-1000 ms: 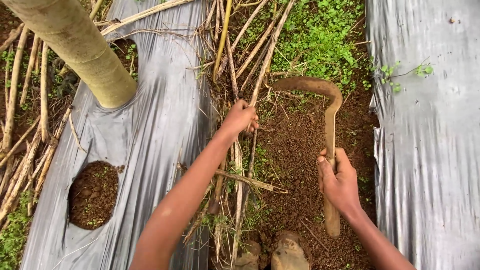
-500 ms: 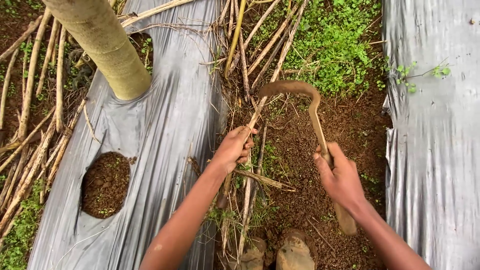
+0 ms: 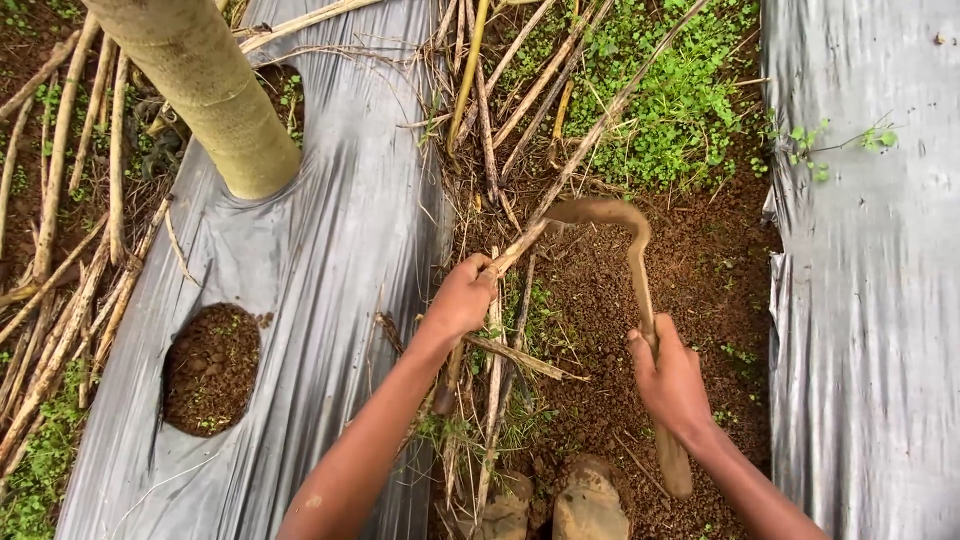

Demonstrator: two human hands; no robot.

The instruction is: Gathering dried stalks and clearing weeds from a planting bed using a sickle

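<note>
A long, dry, pale-brown plant stalk (image 3: 600,125) is held slanting over the bare brown soil furrow (image 3: 700,290) between two sheets of grey plastic mulch (image 3: 330,250). It is judged light, stiff and brittle, likely to snap if bent, and best gripped low, near its base. The left hand (image 3: 462,298) is clenched round that lower end, fingers fully wrapped. A rusty curved sickle with a wooden handle (image 3: 640,270) is hooked against the stalk just above this grip; it looks rigid and fairly light, with the handle as the safe hold. The right hand (image 3: 672,378) is closed tight about that handle. A thick yellow-green stem (image 3: 215,95) rises through the left sheet, beside a round soil-filled hole (image 3: 210,368)
</note>
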